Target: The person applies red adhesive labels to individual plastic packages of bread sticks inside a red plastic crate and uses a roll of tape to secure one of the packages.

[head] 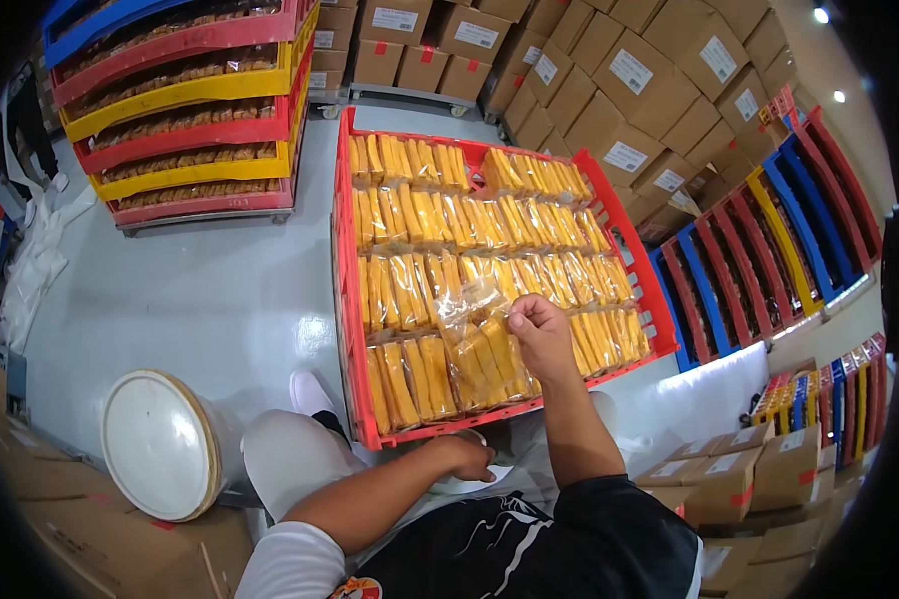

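My right hand (545, 337) pinches the edge of a clear plastic bag (473, 299) between thumb and fingers, above the front rows of a red plastic crate (500, 416). Yellow sticks show through the lower part of this bag. The crate is filled with several rows of clear-wrapped yellow stick-shaped food pieces (419, 374). My left hand (464, 457) is low in front of the crate's near rim, over a white round object (472, 483) between my legs. The fingers of that hand are partly hidden, and whether they grip anything is unclear.
A lidded white bucket (157, 442) stands to the left. Stacked red, yellow and blue trays (187, 135) rise at the back left, with more trays (764, 232) at the right. Labelled cardboard boxes (629, 82) pile behind and at lower right (734, 472). A person's legs (34, 127) show at far left.
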A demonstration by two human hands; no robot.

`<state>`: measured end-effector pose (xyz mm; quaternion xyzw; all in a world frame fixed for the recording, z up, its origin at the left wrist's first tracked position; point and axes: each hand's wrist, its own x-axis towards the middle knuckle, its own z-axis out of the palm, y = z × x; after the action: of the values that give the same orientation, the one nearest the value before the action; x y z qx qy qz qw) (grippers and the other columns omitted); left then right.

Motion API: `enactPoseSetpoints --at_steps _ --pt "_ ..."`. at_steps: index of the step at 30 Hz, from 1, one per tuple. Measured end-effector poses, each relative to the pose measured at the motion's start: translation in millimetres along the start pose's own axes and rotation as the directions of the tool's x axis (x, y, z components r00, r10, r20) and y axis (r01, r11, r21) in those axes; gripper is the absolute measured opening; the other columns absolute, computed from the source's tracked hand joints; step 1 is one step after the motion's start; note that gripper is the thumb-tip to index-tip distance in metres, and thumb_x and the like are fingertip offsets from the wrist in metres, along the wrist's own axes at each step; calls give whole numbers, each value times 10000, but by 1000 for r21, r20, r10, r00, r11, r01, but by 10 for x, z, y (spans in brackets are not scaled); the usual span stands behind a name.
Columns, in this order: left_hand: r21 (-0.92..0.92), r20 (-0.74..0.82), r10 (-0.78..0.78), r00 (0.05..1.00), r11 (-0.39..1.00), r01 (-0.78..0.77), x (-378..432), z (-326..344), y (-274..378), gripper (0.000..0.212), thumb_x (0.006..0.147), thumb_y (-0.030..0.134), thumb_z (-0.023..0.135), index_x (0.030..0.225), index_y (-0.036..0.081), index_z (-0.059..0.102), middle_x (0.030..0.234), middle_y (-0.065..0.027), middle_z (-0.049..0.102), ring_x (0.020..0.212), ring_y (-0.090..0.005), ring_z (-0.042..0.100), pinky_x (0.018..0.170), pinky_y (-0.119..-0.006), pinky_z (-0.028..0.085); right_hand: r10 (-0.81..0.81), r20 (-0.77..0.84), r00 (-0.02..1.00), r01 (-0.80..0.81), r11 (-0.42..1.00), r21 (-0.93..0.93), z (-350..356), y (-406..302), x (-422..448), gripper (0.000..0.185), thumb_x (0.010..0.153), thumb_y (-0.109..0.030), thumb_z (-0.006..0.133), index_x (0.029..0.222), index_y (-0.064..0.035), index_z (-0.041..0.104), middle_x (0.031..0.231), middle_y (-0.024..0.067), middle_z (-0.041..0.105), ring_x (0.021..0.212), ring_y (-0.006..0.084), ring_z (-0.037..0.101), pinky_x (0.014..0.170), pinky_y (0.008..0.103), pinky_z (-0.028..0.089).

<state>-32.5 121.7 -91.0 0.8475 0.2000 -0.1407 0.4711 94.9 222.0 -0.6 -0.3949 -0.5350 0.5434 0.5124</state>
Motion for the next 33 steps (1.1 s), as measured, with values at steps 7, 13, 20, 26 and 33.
enactPoseSetpoints --at_steps 7,13,20,26,33 --pt "-2 -34 1 999 1000 -2 34 20 -17 398 865 441 548 1039 85 581 963 -149 630 930 -323 599 780 -439 456 181 -100 978 -189 979 -77 -121 188 -5 205 883 -127 616 1042 -19 545 795 -6 553 690 72 500 642 212 418" --pt "-263 -383 206 901 910 -320 165 129 -31 252 885 269 547 1034 66 562 979 -131 605 921 -287 590 800 -388 454 102 -198 975 -167 921 -351 -317 377 -448 168 886 -97 607 1017 -15 539 765 -28 531 678 39 468 601 193 388" --pt "-556 -661 92 745 606 -569 28 114 183 328 840 73 591 1152 47 491 1062 -70 548 1003 -140 524 892 -290 413 228 -224 948 -319 710 -628 -493 -80 -934 206 897 -146 604 1036 -7 542 687 -26 503 601 33 443 535 199 372" --pt "-732 -641 26 767 282 -620 47 330 278 414 816 41 623 1188 58 442 1090 -58 532 1016 -129 523 881 -290 428 341 -2 940 -258 707 -659 -515 -207 -1346 282 844 -157 638 1058 13 568 717 76 601 642 135 555 590 289 448" --pt "-543 -473 191 860 705 -456 70 254 310 442 762 55 635 1186 32 511 1116 -124 573 1051 -221 560 934 -335 421 27 0 1000 -17 652 -758 -192 -262 -926 578 734 -243 748 1214 -35 503 1131 147 497 1023 244 511 803 340 477"
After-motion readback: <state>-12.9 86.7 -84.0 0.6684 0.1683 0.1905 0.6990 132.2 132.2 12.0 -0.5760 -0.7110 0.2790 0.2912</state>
